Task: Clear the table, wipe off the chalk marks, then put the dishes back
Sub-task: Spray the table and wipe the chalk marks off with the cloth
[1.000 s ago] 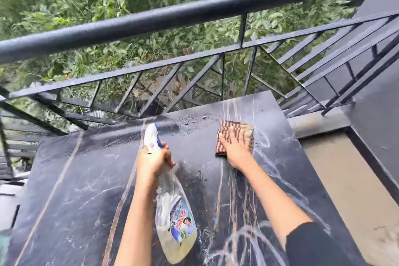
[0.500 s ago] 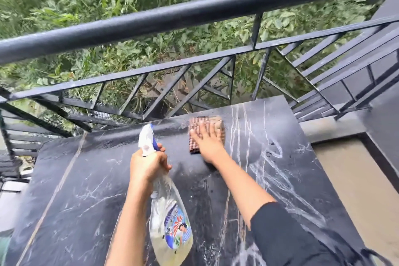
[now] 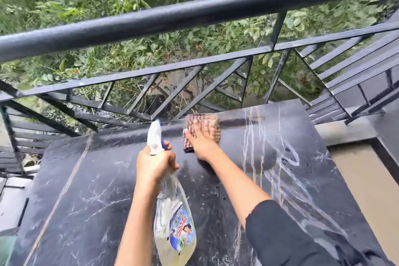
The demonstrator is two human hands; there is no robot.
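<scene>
Right hand (image 3: 201,138) flat on the checked cloth (image 3: 201,130), fingers spread, now at the far edge of the dark marble desk (image 3: 90,190), further left than a second ago. Chalk marks (image 3: 287,157) remain to its right. Left hand (image 3: 155,162) stays wrapped round the spray bottle (image 3: 172,218).

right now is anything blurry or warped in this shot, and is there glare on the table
Head view: the right hand and the checked cloth under it are smeared by motion blur; the left hand on the spray bottle is sharper. Wide-angle distortion bows the black railing. Soft daylight, no hard shadows; a pale sheen lies on the wet black marble table along its far edge.
</scene>
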